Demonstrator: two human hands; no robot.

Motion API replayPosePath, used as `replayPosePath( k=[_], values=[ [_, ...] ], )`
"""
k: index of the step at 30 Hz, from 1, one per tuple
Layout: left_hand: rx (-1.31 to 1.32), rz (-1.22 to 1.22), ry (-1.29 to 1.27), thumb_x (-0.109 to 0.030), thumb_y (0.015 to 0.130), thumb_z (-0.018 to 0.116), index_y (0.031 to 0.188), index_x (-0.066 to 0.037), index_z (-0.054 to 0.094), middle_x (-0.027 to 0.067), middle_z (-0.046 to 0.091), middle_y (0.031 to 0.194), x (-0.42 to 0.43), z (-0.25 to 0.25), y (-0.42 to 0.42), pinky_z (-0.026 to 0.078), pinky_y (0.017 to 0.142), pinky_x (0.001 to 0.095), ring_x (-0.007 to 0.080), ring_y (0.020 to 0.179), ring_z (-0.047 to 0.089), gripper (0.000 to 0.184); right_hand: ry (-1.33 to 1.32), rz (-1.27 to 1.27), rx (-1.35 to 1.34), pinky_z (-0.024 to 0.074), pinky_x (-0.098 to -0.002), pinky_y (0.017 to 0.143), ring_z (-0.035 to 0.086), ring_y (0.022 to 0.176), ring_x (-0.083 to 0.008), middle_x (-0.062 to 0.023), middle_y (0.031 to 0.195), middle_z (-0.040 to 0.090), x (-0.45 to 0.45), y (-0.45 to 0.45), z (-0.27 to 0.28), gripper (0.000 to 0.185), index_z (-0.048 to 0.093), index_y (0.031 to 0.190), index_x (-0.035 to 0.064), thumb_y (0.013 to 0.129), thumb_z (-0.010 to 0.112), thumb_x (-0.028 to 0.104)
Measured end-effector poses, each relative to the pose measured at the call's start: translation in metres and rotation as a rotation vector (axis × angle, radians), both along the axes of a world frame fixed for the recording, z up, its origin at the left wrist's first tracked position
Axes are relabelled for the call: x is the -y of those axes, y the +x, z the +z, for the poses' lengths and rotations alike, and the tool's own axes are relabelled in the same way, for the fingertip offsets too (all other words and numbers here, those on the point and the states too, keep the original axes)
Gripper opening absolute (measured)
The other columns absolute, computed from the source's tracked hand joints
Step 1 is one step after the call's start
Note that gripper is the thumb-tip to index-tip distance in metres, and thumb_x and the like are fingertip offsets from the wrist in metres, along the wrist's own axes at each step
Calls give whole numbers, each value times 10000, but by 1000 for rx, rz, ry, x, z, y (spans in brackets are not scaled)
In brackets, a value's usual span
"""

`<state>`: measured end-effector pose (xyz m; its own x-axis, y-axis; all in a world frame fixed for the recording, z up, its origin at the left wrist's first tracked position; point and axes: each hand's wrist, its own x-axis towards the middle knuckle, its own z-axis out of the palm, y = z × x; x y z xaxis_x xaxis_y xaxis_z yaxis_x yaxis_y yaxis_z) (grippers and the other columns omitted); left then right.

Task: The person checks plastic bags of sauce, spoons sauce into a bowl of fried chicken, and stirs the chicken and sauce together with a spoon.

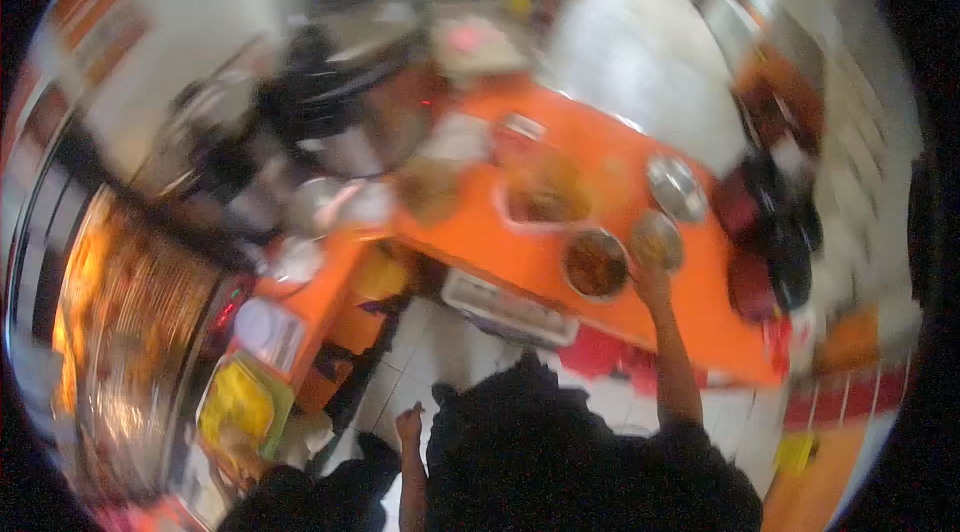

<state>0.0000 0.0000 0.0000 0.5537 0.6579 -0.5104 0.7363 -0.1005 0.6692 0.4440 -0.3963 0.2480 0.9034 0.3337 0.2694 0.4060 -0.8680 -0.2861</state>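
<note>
- the small bowl [657,237] sits on the orange counter [715,327], straight ahead of the right hand [652,282], just beyond its knuckles; it looks round, so it shows no long axis.
- the right hand is much the nearer one, its arm reaching forward over the counter's near edge, its fingers meeting the bowl's near side in this view.
- blur hides how far those fingers are spread; i can't say whether they grip the rim or only touch it.
- the dark-food bowl [596,264] stands just left of the small bowl, the metal bowl [677,188] just beyond it.
- the left hand [410,424] hangs low beside the body, well apart from the bowls; its fingers look partly curled, but i can't make out whether they hold anything.
</note>
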Motion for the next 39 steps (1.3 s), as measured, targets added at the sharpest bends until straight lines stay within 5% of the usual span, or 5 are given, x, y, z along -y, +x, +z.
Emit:
replayPosePath(
  k=[2, 9, 20, 26, 39],
  values=[
    [12, 6, 19, -396, 866, 550, 836, 0, 674, 173, 650, 781, 11, 48, 54, 445, 723, 402, 251, 788, 607, 415, -172, -205, -291, 445, -477, 742, 586, 840, -391, -228, 834, 619, -4, -17, 34, 111, 661, 812, 16, 729, 618, 76],
    [378, -315, 322, -259, 868, 595, 914, 19, 608, 132, 625, 791, 97, 271, 287, 454, 669, 337, 187, 716, 569, 282, 244, -28, -291, 464, -451, 691, 585, 810, -392, -215, 808, 606, 18, -9, 20, 124, 635, 832, -17, 737, 589, 47],
    [529, -173, 555, -346, 801, 667, 1040, 6, 599, 154, 634, 869, 133, 293, 537, 486, 696, 336, 229, 784, 620, 430, 355, 215, -452, 451, -458, 782, 574, 888, -378, -198, 902, 598, 18, 20, 42, 375, 577, 993, 16, 740, 691, 268],
    [696, -152, 690, -146, 791, 613, 1008, -66, 638, 142, 644, 918, 183, 255, 535, 487, 728, 376, 283, 833, 627, 233, 584, -23, -546, 460, -371, 806, 604, 882, -280, -154, 959, 626, -18, 95, 60, 373, 567, 1065, 30, 781, 694, 236],
    [656, -76, 305, -62, 786, 538, 1390, -62, 303, 229, 365, 1367, 241, 259, 520, 374, 989, 472, 441, 1191, 402, 648, 608, 3, -660, 469, -232, 674, 568, 833, -113, -22, 930, 614, -31, 148, 49, 291, 600, 1108, 18, 859, 632, 167]
  ],
)
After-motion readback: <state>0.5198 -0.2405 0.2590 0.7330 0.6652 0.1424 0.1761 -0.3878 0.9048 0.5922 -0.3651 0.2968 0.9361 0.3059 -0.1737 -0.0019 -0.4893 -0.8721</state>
